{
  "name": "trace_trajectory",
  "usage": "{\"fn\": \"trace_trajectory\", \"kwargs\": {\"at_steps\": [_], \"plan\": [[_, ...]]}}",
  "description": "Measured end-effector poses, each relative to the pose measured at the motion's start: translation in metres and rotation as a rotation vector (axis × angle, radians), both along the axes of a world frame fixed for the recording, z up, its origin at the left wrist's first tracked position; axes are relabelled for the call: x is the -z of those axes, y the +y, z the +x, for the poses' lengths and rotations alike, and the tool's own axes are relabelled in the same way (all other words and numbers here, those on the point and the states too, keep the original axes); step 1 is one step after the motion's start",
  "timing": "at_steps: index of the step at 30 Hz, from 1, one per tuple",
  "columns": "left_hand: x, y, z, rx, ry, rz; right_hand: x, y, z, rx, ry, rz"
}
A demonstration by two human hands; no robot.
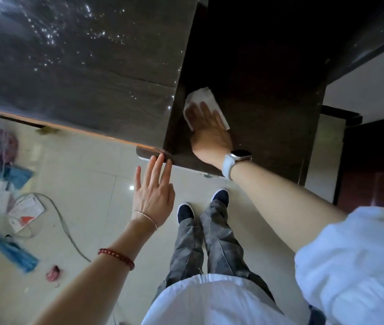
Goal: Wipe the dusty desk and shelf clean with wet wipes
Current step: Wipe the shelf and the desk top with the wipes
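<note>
A: Report right hand (211, 130) position.
B: Laid flat, fingers straight, pressing a white crumpled wet wipe (203, 99) onto the dark brown wooden shelf surface (268, 102).
A: Left hand (154, 187)?
B: Fingers extended; fingertips meet the shelf's front edge. The glossy dark desk top (80, 62) lies left, beside the shelf.

- The desk (80, 66) top is dark wood grain, glossy, with bright specks of glare.
- The shelf (256, 102) is darker wood, matt and faintly speckled.
- The wet wipe (206, 97) is white, soft cloth-like paper, creased.
- The floor (87, 174) is pale tile, smooth and shiny.
- The watch (235, 158) has a smooth white strap and a glossy dark face.
- The sleeve (355, 266) is white cloth.
</note>
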State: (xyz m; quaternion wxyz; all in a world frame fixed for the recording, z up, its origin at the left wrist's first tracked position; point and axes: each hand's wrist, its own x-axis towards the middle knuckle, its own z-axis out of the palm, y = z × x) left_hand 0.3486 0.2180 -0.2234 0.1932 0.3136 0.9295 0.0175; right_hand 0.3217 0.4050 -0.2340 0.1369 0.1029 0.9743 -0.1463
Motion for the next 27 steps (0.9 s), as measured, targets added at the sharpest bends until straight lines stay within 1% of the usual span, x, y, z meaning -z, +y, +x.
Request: {"fn": "trace_trajectory", "kwargs": {"at_steps": [2, 4, 5, 7, 9, 11, 15, 17, 18, 19, 20, 22, 24, 26, 27], "plan": [[-0.003, -0.005, -0.003, -0.001, -0.023, -0.007, 0.005, -0.024, 0.013, -0.012, 0.024, -0.018], [-0.007, -0.010, -0.006, -0.008, -0.041, 0.002, 0.006, -0.042, 0.040, -0.032, 0.081, -0.097], [-0.009, -0.011, -0.007, -0.002, -0.066, -0.005, 0.005, -0.048, 0.054, -0.061, 0.080, -0.119], [-0.014, -0.013, -0.008, 0.014, -0.099, -0.028, 0.001, -0.053, 0.075, -0.125, 0.059, -0.116], [-0.018, -0.011, -0.009, 0.020, -0.120, -0.049, -0.002, -0.045, 0.086, -0.100, 0.055, -0.105], [-0.020, -0.008, -0.010, 0.014, -0.128, -0.075, -0.002, -0.026, 0.098, 0.042, 0.032, -0.107], [-0.024, -0.003, -0.006, 0.000, -0.140, -0.101, -0.003, 0.009, 0.134, 0.527, 0.044, -0.021], [-0.023, -0.001, -0.005, -0.015, -0.139, -0.096, 0.000, 0.004, 0.129, 0.739, 0.018, 0.002], [-0.022, 0.000, -0.005, -0.018, -0.144, -0.103, 0.002, -0.007, 0.120, 0.778, 0.025, 0.000], [-0.022, 0.000, -0.004, -0.018, -0.148, -0.110, 0.004, -0.020, 0.110, 0.749, 0.056, -0.012], [-0.021, 0.000, -0.004, -0.017, -0.147, -0.116, 0.006, -0.035, 0.099, 0.649, 0.097, -0.034], [-0.019, -0.002, -0.005, -0.016, -0.150, -0.110, 0.008, -0.063, 0.087, 0.380, 0.118, -0.053], [-0.018, -0.004, -0.007, -0.012, -0.147, -0.110, 0.012, -0.069, 0.089, 0.197, 0.116, -0.050], [-0.017, -0.005, -0.007, -0.006, -0.147, -0.128, 0.012, -0.050, 0.101, 0.150, 0.128, -0.047], [-0.017, -0.005, -0.006, -0.007, -0.149, -0.130, 0.013, -0.038, 0.112, 0.191, 0.129, -0.042]]}}
